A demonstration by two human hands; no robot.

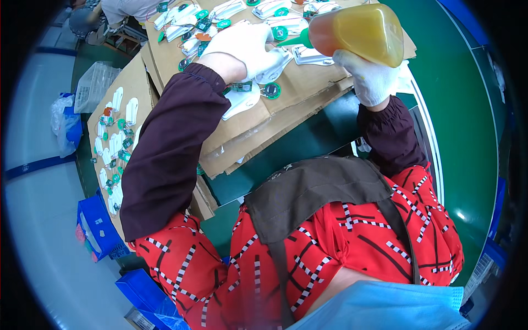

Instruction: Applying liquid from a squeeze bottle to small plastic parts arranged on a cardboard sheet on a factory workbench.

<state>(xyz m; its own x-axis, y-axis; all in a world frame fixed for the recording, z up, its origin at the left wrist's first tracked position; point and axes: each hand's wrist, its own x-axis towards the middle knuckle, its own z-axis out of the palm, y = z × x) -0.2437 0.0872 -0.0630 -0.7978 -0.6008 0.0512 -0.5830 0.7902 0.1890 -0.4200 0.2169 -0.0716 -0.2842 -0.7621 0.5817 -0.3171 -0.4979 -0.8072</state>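
My right hand (369,78), in a white knit glove, grips a squeeze bottle (360,34) of amber-yellow liquid. The bottle lies tilted on its side, and its green nozzle (296,41) points left toward my other hand. My left hand (236,49), also gloved in white, has its fingers curled over a white plastic casing (273,71); the glove hides part of the grip. A green round part (280,33) is beside its fingertips. Below the left wrist lie another white casing (242,102), a small green circuit board (241,87) and a green-rimmed disc (271,91).
Layered cardboard sheets (247,132) cover the work surface, with several wired casings at the far side. A second cardboard (129,82) on the left bears more of them. Blue bins (99,225) and a clear plastic crate (94,85) stand left. A person (129,10) is at the far left.
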